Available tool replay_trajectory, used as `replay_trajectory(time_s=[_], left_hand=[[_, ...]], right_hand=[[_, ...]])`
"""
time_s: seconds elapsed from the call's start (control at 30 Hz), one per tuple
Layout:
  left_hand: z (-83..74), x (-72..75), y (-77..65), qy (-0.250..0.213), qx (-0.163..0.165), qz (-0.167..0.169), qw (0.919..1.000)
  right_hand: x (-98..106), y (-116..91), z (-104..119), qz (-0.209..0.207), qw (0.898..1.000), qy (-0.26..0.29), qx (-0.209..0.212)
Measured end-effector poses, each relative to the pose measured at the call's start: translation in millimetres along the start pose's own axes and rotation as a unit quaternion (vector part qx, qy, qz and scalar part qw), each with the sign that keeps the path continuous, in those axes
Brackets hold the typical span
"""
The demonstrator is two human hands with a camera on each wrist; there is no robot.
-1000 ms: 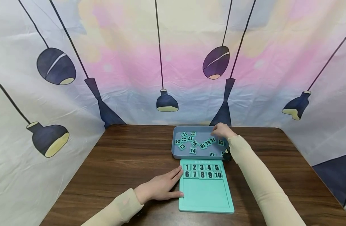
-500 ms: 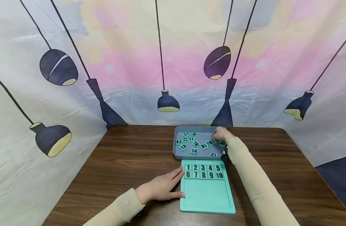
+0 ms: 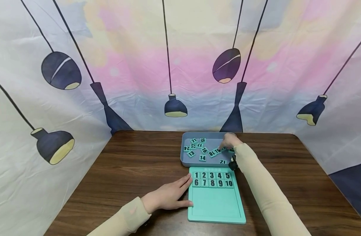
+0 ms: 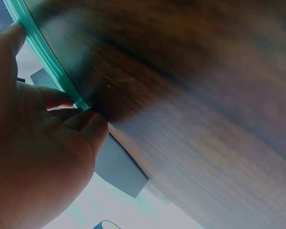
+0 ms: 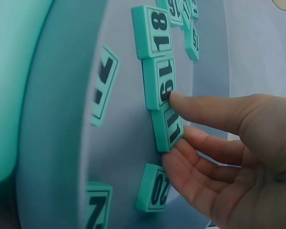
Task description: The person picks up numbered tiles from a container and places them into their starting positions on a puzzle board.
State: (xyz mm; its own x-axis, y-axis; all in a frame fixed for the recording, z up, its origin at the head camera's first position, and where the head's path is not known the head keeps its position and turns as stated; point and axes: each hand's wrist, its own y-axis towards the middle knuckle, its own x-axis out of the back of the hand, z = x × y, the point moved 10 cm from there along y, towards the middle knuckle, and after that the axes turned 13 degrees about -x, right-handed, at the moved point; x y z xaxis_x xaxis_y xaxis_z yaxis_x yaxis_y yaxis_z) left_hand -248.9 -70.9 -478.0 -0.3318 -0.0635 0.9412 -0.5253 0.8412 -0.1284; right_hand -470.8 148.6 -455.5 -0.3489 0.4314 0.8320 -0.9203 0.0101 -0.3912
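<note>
Toward the far edge of the table [image 3: 139,164], the blue tray [image 3: 214,139] holds scattered number tiles. Over its right part, the right hand [image 3: 230,141] has tile 11 [image 5: 169,131] between thumb and curled fingers, the tile low against the tray floor; the thumb tip lies where tile 11 meets tile 19 [image 5: 158,78]. Tile 18 [image 5: 152,31] touches the far end of 19, and tile 20 [image 5: 152,188] sits just beside the fingertips. Tiles 13, 14, 15, 16, 17, 21, 22 and 24 lie at various angles in the left half.

Just in front of the tray is the green board [image 3: 214,205]. Tiles 1 to 5 fill its top row, 6 to 10 the second. The left hand [image 3: 170,196] holds no tile; its fingers are extended, fingertips and thumb resting on the board's left edge.

Behind the table hangs a pastel cloth [image 3: 133,65] printed with dark lamps. Both arms wear cream sleeves [image 3: 266,186].
</note>
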Motion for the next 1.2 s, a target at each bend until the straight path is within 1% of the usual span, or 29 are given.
replay_trajectory(time_s=[0.13,0.3,0.47,0.63,0.77,0.9,1.07,1.2], left_hand=[[-0.1,-0.1,-0.1,0.001,0.000,0.000,1.0000],[0.9,-0.1,-0.3,0.000,0.000,-0.001,1.0000],[0.8,1.2,-0.9,0.001,0.003,-0.001,1.0000],[-1.3,1.0,-1.5,-0.006,0.002,0.001,1.0000],[-0.8,0.7,-1.5,-0.005,0.004,0.002,1.0000],[-0.7,0.1,-0.7,-0.003,0.003,0.001,1.0000],[-1.2,-0.7,-0.5,-0.006,0.001,0.002,1.0000],[-0.1,-0.7,-0.3,-0.005,0.002,0.001,1.0000]], right_hand=[[-3,-1,-1,0.015,1.000,0.020,-0.004],[-6,-4,2,0.034,0.998,0.051,0.012],[-4,-9,6,0.021,0.997,0.066,0.025],[1,-18,11,0.008,0.995,0.080,0.056],[11,-27,13,-0.005,0.991,0.101,0.084],[18,-38,12,0.000,0.986,0.131,0.104],[17,-55,13,0.024,0.978,0.157,0.133],[11,-73,19,0.058,0.969,0.179,0.159]])
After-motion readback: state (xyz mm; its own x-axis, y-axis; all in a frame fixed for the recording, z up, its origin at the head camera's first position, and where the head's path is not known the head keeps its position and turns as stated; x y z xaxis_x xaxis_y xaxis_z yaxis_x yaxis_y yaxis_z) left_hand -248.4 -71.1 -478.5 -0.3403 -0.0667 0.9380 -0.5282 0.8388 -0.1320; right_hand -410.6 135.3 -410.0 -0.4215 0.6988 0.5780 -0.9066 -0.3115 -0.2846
